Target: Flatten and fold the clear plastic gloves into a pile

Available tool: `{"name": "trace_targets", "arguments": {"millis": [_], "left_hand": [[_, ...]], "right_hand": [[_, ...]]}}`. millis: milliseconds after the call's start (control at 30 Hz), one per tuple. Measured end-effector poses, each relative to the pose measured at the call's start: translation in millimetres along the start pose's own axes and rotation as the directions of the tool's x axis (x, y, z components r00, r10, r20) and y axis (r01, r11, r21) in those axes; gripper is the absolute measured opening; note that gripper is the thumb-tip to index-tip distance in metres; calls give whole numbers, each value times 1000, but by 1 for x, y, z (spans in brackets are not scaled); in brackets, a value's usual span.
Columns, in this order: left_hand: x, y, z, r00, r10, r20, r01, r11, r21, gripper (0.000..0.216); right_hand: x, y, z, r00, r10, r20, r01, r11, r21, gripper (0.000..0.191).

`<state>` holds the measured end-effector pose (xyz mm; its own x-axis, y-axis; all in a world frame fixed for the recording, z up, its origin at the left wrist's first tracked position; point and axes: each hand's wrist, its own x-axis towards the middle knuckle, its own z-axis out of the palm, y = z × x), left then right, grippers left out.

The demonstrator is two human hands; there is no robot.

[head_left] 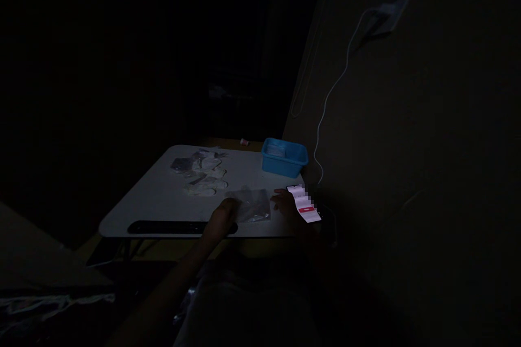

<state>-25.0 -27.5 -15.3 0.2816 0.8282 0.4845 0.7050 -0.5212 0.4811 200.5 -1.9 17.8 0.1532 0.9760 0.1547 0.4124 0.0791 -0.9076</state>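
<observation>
A clear plastic bag (254,205) lies near the front edge of the white table (146,198). My left hand (223,218) is closed on the bag's left edge. To the bag's right, my right hand (284,201) has its fingers apart, close to the bag's edge and holding nothing. A phone (305,206) with a lit screen is just right of that hand. Farther back on the left are several pale items (207,184) that look like gloves, with crumpled clear plastic (183,165) beside them. The dim light hides finer detail.
A blue plastic basin (284,165) with something pale inside stands at the table's back right corner. A small pinkish item (244,142) sits behind the table. From a wall socket (386,16), a white cable (345,68) hangs down on the right. A black slot (166,227) runs along the front edge.
</observation>
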Motion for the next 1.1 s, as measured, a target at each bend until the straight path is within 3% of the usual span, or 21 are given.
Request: {"name": "trace_targets", "arguments": {"millis": [100, 200, 300, 400, 600, 800, 967, 1100], "left_hand": [[0, 1, -1, 1000, 4, -9, -4, 1000, 10, 28], [0, 2, -2, 1000, 9, -13, -8, 1000, 21, 27], [0, 4, -4, 999, -8, -37, 10, 999, 33, 25], [1, 6, -6, 997, -28, -68, 30, 999, 27, 24], [3, 8, -10, 995, -76, -70, 82, 993, 81, 26], [3, 20, -23, 987, -153, -48, 160, 937, 311, 28], [-14, 48, -15, 999, -35, 28, 19, 892, 451, 40], [-38, 69, -4, 994, -77, 80, 20, 833, 554, 52]], "right_hand": [[-21, -4, -3, 977, -211, -23, 197, 942, -273, 30], [-48, -8, -2, 902, -390, 185, 427, 743, -515, 34], [-70, -8, 2, 821, -440, 363, 565, 543, -621, 38], [-82, -4, 4, 812, -421, 405, 575, 456, -679, 41], [-91, 0, 1, 824, -393, 408, 557, 436, -706, 45], [-95, -4, -1, 834, -379, 401, 544, 441, -714, 48], [-99, -8, 1, 851, -370, 371, 514, 450, -730, 48], [-102, -9, 6, 880, -362, 308, 458, 477, -750, 51]]}}
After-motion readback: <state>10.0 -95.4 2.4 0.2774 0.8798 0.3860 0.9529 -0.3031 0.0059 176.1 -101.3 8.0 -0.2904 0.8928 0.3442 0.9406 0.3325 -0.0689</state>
